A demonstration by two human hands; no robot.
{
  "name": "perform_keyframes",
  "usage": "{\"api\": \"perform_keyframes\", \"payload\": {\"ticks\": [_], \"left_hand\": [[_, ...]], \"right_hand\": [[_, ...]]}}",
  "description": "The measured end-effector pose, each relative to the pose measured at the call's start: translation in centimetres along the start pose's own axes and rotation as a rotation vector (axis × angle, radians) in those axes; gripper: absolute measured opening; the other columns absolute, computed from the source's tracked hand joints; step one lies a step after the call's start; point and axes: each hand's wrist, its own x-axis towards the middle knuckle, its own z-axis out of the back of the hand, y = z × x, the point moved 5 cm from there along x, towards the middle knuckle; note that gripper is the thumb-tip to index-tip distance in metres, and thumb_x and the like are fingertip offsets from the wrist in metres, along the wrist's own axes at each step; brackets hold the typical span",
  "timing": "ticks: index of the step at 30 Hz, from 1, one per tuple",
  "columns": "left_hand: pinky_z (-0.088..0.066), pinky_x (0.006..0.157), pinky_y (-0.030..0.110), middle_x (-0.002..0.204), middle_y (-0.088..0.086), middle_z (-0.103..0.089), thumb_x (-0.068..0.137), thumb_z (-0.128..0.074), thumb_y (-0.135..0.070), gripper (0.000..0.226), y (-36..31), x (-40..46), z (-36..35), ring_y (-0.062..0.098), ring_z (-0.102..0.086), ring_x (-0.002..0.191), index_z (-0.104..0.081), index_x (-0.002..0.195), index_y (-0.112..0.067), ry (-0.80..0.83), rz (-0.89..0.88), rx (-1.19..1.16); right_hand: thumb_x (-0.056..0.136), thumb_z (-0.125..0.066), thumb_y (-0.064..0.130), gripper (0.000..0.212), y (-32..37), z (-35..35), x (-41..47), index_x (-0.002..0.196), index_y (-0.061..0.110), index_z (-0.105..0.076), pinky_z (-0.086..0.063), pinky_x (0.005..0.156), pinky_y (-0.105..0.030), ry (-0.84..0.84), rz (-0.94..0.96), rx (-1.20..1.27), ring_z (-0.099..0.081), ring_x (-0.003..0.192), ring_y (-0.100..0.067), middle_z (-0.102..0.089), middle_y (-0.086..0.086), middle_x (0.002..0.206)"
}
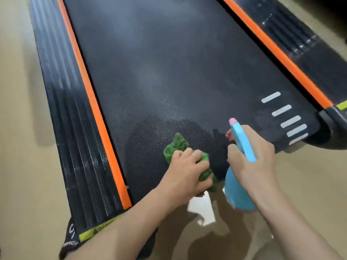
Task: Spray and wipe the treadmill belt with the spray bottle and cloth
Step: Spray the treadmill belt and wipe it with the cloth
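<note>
We had the left hand (185,168) curled round the bunched green cloth (177,146), pressing it onto the treadmill belt (159,72) near the belt's near end, left of centre. A ring showed on one finger. Right hand (251,156) gripped the neck of the blue spray bottle (238,192), one fingertip at the trigger; pink nozzle (232,121) pointed out over the belt, bottle held above the belt's near edge, just right of the cloth. White stripes (285,117) sat on the belt's right side. Orange strips (90,102) edged the belt, black ribbed side rails (62,102) outside them, tan floor (16,128) around.
</note>
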Motion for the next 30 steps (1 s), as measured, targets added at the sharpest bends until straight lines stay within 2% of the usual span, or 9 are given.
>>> {"api": "perform_keyframes", "payload": {"ticks": [5,9,13,15,18,21,25,28,30], "left_hand": [[-0.036,0.07,0.037,0.085,0.001,-0.051,0.08,-0.058,-0.045,0.026,0.4,2.3,-0.6,0.023,-0.046,0.08,-0.059,0.089,-0.021,0.043,-0.354,0.184],[-0.034,0.063,0.033,0.077,0.004,-0.053,0.079,-0.052,-0.041,0.032,7.4,7.0,1.1,0.029,-0.055,0.073,-0.067,0.092,-0.017,-0.125,-0.078,0.215],[-0.022,0.06,0.031,0.069,0.002,-0.046,0.073,-0.058,-0.031,0.015,9.2,9.4,2.1,0.026,-0.05,0.065,-0.057,0.073,-0.016,-0.199,0.209,0.144],[-0.027,0.063,0.032,0.074,0.003,-0.049,0.073,-0.06,-0.036,0.02,7.5,7.8,1.6,0.025,-0.049,0.07,-0.058,0.075,-0.016,-0.179,0.207,0.112],[-0.033,0.067,0.035,0.08,0.002,-0.051,0.074,-0.055,-0.045,0.028,4.2,3.7,0.5,0.025,-0.048,0.073,-0.058,0.08,-0.018,-0.053,-0.021,0.096],[-0.033,0.068,0.035,0.08,-0.001,-0.051,0.075,-0.056,-0.046,0.028,4.7,3.9,0.5,0.023,-0.049,0.074,-0.061,0.085,-0.02,0.004,-0.137,0.136],[-0.036,0.063,0.034,0.074,0.001,-0.052,0.074,-0.049,-0.045,0.032,10.2,10.0,1.7,0.027,-0.053,0.069,-0.064,0.085,-0.019,-0.132,-0.003,0.175],[-0.025,0.062,0.032,0.069,0.0,-0.044,0.073,-0.047,-0.039,0.024,14.2,14.0,2.8,0.027,-0.05,0.063,-0.056,0.074,-0.017,-0.216,0.111,0.169],[-0.023,0.065,0.033,0.072,0.001,-0.044,0.075,-0.044,-0.043,0.031,16.3,16.0,3.6,0.028,-0.051,0.069,-0.058,0.078,-0.016,-0.216,0.194,0.185]], "right_hand": [[0.076,-0.048,0.022,0.021,-1.8,2.6,-1.2,0.093,0.019,-0.061,-0.049,0.073,-0.04,-0.009,0.02,0.001,-0.057,0.08,-0.028,-0.064,-0.003,0.082],[0.077,-0.046,0.019,0.018,-1.6,1.8,-0.6,0.09,0.019,-0.058,-0.05,0.069,-0.04,0.019,0.04,-0.066,-0.055,0.078,-0.029,-0.061,-0.005,0.08],[0.087,-0.053,0.006,0.009,-0.5,-0.1,1.1,0.089,0.015,-0.054,-0.051,0.071,-0.048,0.074,0.036,-0.11,-0.053,0.077,-0.037,-0.057,-0.004,0.075],[0.086,-0.055,0.008,0.007,0.2,-0.5,1.8,0.092,0.013,-0.056,-0.052,0.075,-0.049,0.069,0.039,-0.126,-0.055,0.08,-0.039,-0.061,-0.005,0.078],[0.082,-0.053,0.015,0.013,1.0,-1.2,3.2,0.093,0.014,-0.06,-0.054,0.079,-0.049,0.11,0.004,-0.137,-0.059,0.085,-0.041,-0.065,-0.007,0.081],[0.072,-0.049,0.024,0.024,1.7,0.0,4.1,0.09,0.02,-0.063,-0.056,0.073,-0.047,0.08,-0.031,-0.018,-0.063,0.077,-0.037,-0.067,-0.005,0.079],[0.077,-0.055,-0.002,0.022,4.3,2.2,6.7,0.082,0.016,-0.067,-0.054,0.066,-0.032,-0.076,0.064,0.241,-0.066,0.065,-0.011,-0.069,-0.003,0.083],[0.075,-0.053,0.004,0.03,5.4,0.4,8.1,0.093,0.021,-0.069,-0.055,0.067,-0.038,-0.125,0.174,0.246,-0.065,0.066,-0.027,-0.069,0.0,0.084],[0.074,-0.052,0.006,0.035,4.8,-0.7,8.1,0.098,0.026,-0.069,-0.055,0.067,-0.046,-0.17,0.187,0.25,-0.064,0.068,-0.031,-0.068,-0.001,0.084]]}}
